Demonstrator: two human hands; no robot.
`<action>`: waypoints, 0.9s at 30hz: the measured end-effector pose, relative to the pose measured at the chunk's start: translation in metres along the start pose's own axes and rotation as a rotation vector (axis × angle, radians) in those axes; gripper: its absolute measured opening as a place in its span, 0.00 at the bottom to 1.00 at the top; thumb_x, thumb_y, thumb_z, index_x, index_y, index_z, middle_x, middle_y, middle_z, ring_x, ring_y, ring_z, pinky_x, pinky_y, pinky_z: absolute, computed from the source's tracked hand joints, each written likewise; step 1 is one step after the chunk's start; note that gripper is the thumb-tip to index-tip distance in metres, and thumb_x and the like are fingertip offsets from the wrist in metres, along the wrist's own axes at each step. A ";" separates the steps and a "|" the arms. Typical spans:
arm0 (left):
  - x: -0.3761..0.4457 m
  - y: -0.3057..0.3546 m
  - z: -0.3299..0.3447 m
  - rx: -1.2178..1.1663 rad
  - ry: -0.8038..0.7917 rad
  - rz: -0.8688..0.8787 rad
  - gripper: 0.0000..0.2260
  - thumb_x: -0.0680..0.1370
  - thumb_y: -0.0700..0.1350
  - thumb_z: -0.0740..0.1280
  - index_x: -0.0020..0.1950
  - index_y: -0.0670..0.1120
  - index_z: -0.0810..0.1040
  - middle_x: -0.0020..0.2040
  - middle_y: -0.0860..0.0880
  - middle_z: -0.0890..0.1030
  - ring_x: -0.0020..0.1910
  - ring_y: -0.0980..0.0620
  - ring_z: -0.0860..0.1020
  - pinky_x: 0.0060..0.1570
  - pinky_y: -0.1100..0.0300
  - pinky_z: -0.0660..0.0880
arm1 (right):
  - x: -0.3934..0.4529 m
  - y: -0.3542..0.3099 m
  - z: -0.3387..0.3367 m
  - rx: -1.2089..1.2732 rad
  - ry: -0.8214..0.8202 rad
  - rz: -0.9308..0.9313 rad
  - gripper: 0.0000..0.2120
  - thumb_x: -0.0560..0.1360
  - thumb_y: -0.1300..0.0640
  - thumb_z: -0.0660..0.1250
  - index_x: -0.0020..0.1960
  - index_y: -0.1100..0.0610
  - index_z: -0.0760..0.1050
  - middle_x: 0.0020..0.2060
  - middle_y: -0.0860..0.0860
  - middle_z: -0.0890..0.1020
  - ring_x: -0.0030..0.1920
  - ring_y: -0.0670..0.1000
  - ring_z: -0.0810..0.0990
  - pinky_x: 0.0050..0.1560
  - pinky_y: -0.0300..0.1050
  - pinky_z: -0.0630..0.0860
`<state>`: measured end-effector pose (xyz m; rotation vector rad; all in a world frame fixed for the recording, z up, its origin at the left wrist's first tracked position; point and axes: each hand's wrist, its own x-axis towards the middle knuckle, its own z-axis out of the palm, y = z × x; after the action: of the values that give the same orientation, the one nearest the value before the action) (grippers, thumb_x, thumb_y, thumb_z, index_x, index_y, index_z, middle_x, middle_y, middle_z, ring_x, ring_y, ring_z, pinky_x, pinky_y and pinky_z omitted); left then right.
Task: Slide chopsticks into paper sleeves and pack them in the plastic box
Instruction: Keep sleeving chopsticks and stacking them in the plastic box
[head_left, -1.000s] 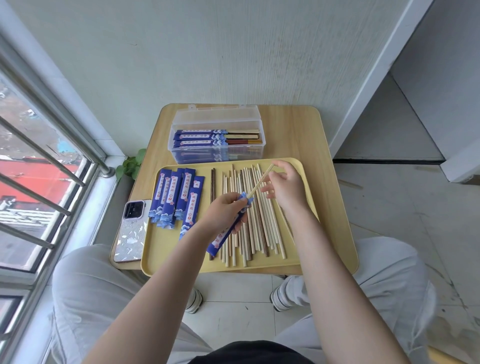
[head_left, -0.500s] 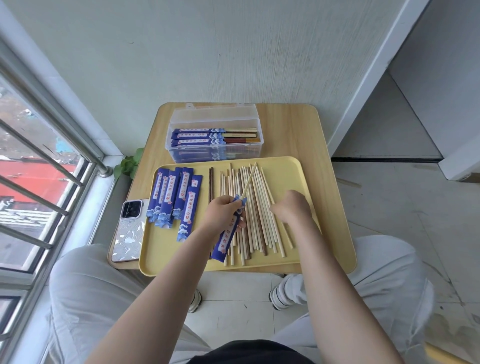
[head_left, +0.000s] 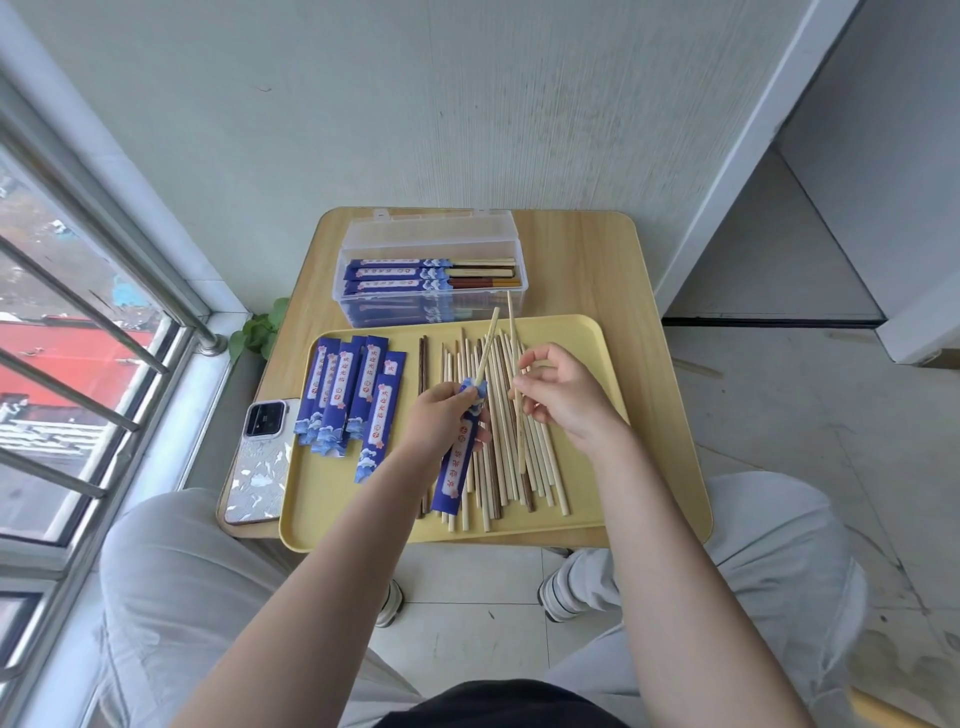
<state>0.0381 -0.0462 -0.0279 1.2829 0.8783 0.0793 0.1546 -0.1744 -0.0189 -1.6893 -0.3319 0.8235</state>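
Item: blue paper sleeve with a white printed label strip (head_left: 460, 452), wave pattern at its mouth, held over the flat yellow plastic tray (head_left: 582, 332) on the pale wooden worktop (head_left: 576, 260). We note our left hand (head_left: 436, 415), fingers clenched round the sleeve's upper end; one pale bamboo chopstick (head_left: 487, 340) juts from the mouth toward 1 o'clock. Our right hand (head_left: 563, 397) pinches a second pale chopstick (head_left: 513, 343). Loose chopsticks (head_left: 540, 467) lie beneath. Spare sleeves (head_left: 348, 395) at 9 o'clock; clear plastic box (head_left: 431, 234) of sleeved pairs at 12.
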 end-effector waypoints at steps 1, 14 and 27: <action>0.000 0.000 0.000 -0.006 0.005 0.005 0.07 0.83 0.42 0.64 0.53 0.39 0.77 0.40 0.43 0.81 0.31 0.48 0.81 0.36 0.55 0.80 | 0.000 0.000 0.000 -0.005 -0.006 -0.015 0.06 0.78 0.66 0.66 0.51 0.56 0.76 0.40 0.54 0.84 0.31 0.48 0.75 0.30 0.39 0.69; 0.002 -0.001 -0.006 -0.022 0.200 0.044 0.07 0.84 0.44 0.62 0.53 0.42 0.78 0.40 0.45 0.82 0.31 0.51 0.80 0.35 0.59 0.79 | 0.002 -0.019 0.007 -0.555 0.239 -0.218 0.08 0.79 0.56 0.67 0.56 0.51 0.83 0.50 0.47 0.86 0.47 0.47 0.84 0.50 0.42 0.79; -0.001 0.003 -0.009 0.107 0.111 0.010 0.09 0.80 0.38 0.61 0.46 0.41 0.80 0.37 0.45 0.78 0.31 0.50 0.75 0.33 0.57 0.73 | 0.001 -0.037 0.015 -0.482 0.361 -0.315 0.05 0.77 0.55 0.70 0.46 0.54 0.75 0.39 0.45 0.78 0.38 0.43 0.75 0.37 0.35 0.69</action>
<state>0.0334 -0.0385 -0.0252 1.3934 0.9822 0.1132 0.1525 -0.1521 0.0142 -2.1175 -0.5582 0.2006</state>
